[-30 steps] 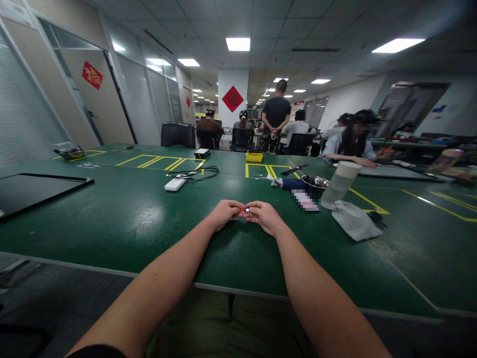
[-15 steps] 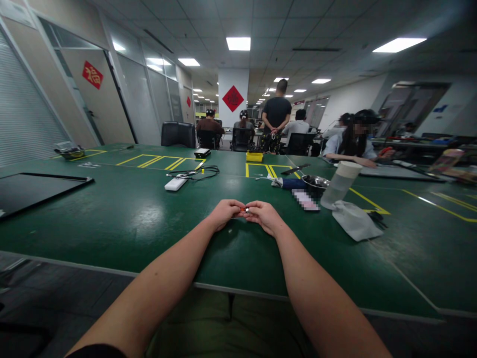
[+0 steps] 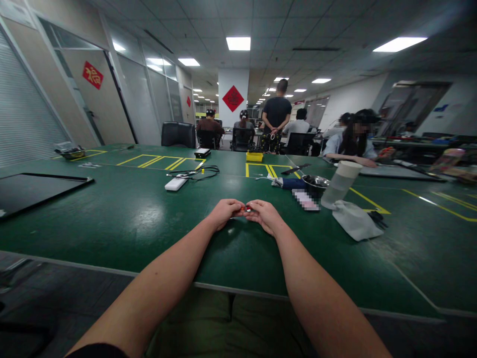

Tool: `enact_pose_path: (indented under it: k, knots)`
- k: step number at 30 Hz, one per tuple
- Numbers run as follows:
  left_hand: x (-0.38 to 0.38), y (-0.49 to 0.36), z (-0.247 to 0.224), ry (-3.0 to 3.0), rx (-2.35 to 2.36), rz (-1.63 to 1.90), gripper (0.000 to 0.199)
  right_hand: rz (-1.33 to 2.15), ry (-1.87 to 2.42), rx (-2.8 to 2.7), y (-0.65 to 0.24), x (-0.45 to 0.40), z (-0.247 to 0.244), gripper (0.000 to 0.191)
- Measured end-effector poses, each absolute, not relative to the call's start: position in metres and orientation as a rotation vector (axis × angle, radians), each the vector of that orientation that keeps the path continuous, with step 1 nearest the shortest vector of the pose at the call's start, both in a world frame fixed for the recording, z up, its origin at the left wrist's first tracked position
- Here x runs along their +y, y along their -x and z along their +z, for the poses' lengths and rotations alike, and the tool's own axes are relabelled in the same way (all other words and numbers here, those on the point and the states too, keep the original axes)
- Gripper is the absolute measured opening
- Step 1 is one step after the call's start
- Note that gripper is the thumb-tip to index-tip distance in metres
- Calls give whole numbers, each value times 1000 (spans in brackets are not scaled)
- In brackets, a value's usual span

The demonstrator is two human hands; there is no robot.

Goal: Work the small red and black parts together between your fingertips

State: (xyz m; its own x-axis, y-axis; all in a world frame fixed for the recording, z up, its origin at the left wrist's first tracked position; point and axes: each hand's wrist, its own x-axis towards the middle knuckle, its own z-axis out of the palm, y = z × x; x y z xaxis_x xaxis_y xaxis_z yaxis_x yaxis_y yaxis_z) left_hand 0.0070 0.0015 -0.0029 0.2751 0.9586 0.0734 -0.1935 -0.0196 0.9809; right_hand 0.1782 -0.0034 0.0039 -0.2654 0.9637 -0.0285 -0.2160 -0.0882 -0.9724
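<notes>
Metal piece (image 3: 249,210) turned slightly. Left hand (image 3: 224,214) pinches orange part (image 3: 242,209) beside it; right hand (image 3: 264,217) pinches metal piece. Fingertip adjusting, apparently; next move wants steady pinches.

The small piece (image 3: 248,210) between the left hand (image 3: 224,214) and right hand (image 3: 264,216) shows orange-red and silver; the desk (image 3: 238,258) beneath is green; the bin (image 3: 254,157) beyond, yellow.

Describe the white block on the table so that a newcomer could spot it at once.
On the green table, look beyond and left of the person's left hand. There lies the white block; its pale, solid shape sets it apart from the thin dark cable looped behind it.
</notes>
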Motion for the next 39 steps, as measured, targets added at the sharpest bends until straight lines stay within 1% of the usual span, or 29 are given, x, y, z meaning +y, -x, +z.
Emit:
enact_pose_path:
  k: [6, 14, 31, 39]
  knots:
    - [0, -7, 0, -1195, 823, 1102, 14, 1572, 953, -1168, -179, -2, 4, 7]
    - [1, -6, -1, -1185, 821, 1084, 13, 1570, 984, -1179, -178, -3, 3, 15]
    - [-1, -7, 0, -1225, 876, 1070, 14, 1586, 1035, -1199, -176, -10, 9, 15]
    - [1, -7, -2, -1223, 868, 1072, 14, 1600, 1015, -1223, -178, -7, 4, 15]
